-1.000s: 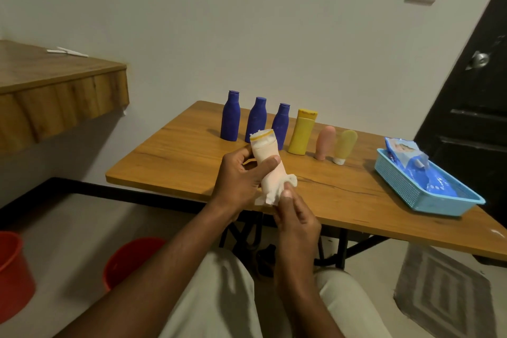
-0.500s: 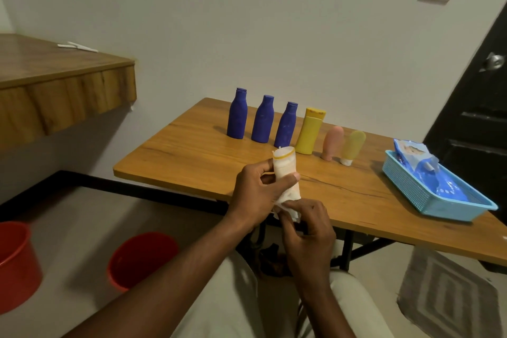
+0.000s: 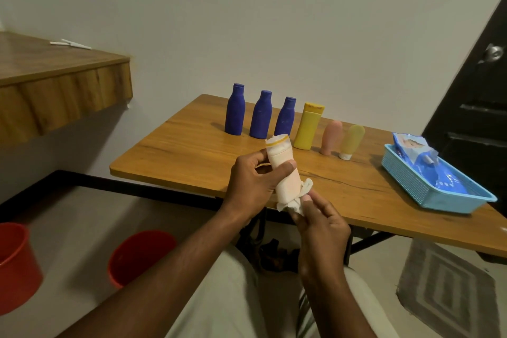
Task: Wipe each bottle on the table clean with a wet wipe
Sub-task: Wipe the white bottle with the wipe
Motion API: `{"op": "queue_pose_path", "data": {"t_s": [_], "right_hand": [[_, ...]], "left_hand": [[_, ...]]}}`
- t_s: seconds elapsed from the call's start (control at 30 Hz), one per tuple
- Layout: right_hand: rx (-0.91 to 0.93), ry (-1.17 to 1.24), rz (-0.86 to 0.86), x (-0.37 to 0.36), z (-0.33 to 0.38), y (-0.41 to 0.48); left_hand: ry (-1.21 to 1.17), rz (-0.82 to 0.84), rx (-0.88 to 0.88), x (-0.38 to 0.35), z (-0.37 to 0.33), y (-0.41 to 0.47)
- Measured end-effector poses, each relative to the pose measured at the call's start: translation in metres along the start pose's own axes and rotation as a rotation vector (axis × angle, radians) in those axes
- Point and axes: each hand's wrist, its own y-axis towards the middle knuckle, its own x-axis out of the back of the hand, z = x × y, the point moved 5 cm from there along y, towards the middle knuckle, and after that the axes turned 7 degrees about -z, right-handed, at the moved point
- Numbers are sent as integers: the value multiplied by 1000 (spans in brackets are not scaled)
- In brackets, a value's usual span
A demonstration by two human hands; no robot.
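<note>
Cream plastic bottle (image 3: 284, 170), topped by a yellow-banded end, leans slightly left in the left grip (image 3: 252, 181). That grip is clamped on the bottle's upper body, thumb across the front and fingers curled behind. Just below, the right grip (image 3: 321, 222) is pinched together on a white wet wipe (image 3: 299, 196). The wipe is bunched round the bottle's lower end and touches it. Bottle, wipe and both grips hang in the air over the near edge of the wooden counter (image 3: 192, 156), above the person's lap, with nothing resting on the wood.

Beyond them lies a band of bare wood, then a row of bottles standing upright toward the far edge. From the left these are a first blue bottle (image 3: 235, 110), a second blue bottle (image 3: 261, 115) and a third blue bottle (image 3: 286, 118). After them come a yellow bottle (image 3: 308, 126), a pink tube (image 3: 332, 137) and a pale yellow tube (image 3: 352, 141) on its white cap. The held bottle's top overlaps the foot of the third blue bottle in this view, though it is nearer the camera.

Well to the right, a light blue basket (image 3: 411, 186) sits at an angle, its front corner near the counter's near edge. It holds a blue wipes pack (image 3: 417, 149). The counter's left corner and the wood around it show bare grain.

Below the counter's left side stand two red buckets (image 3: 142, 252) on the floor. A patterned rug (image 3: 447, 288) lies under the right side.
</note>
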Motion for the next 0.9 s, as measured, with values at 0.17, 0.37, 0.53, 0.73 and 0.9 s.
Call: {"op": "queue_pose_path", "data": {"t_s": [0.17, 0.37, 0.53, 0.73, 0.9], "right_hand": [[-168, 131, 45, -14, 4, -13], [-212, 140, 20, -16, 1, -17], [-269, 221, -33, -8, 3, -1], [-347, 285, 1, -14, -1, -9], [-373, 270, 17, -24, 2, -13]], "left_hand": [[-6, -34, -25, 4, -7, 5], [-9, -46, -22, 9, -9, 5], [-21, 26, -1, -4, -9, -2], [-40, 20, -23, -3, -16, -2], [-48, -1, -34, 1, -19, 1]]}}
